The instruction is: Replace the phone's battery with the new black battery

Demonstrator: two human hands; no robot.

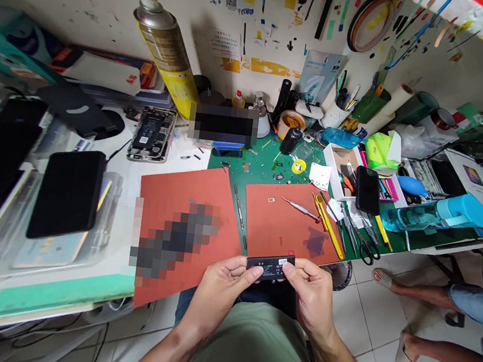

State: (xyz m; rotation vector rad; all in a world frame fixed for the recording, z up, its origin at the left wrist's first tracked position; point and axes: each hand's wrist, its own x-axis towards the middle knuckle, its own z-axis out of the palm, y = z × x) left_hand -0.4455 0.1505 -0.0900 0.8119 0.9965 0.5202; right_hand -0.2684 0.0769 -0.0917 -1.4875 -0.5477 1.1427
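Note:
A flat black phone battery with white print and a small white label is held level just past the table's front edge. My left hand pinches its left end, the thumb on the printed face. At the other end my right hand grips it the same way, its thumb by the label. Behind the battery lies a reddish-brown mat, bearing a tiny card tray, a precision screwdriver and a yellow-handled tool. A blurred-out dark item lies on the left mat.
An opened phone with its battery showing rests at the back left, near a tall spray can. Right of the mats are scissors, a black phone and a blue water bottle. Another person's legs show at the right.

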